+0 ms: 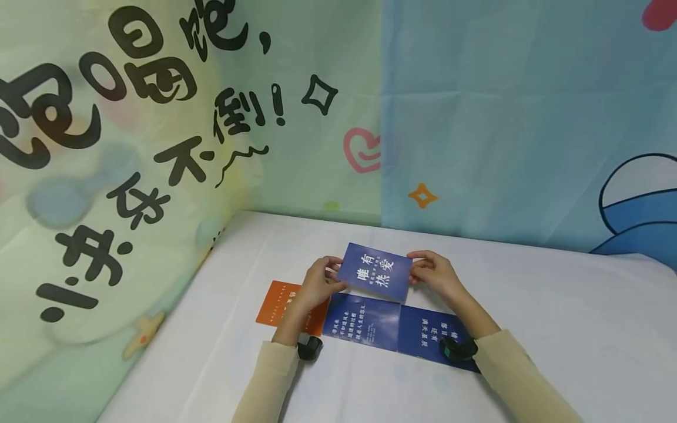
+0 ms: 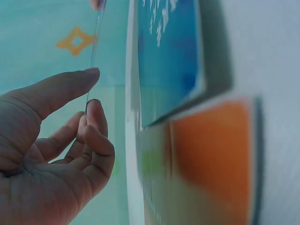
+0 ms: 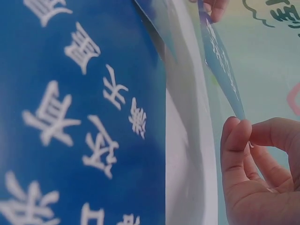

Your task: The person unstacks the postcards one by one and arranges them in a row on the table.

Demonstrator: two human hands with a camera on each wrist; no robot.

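Observation:
A purple-blue card (image 1: pixel 374 272) with white Chinese characters is held up off the table between both hands. My left hand (image 1: pixel 319 285) pinches its left edge between thumb and fingers, as the left wrist view also shows. At the opposite edge, my right hand (image 1: pixel 435 274) pinches the card with thumb and fingertips. Below it on the table lie a blue card (image 1: pixel 362 320) with white lines of writing and another blue card (image 1: pixel 420 332), side by side. An orange card (image 1: pixel 275 302) lies to their left, partly hidden behind my left wrist.
The cards lie on a white-covered table (image 1: pixel 555 305). Behind it hangs a pale blue-green cloth (image 1: pixel 502 117) with printed shapes, and a cloth with large black characters (image 1: pixel 90 258) stands along the left. Each wrist wears a small black device (image 1: pixel 309 347).

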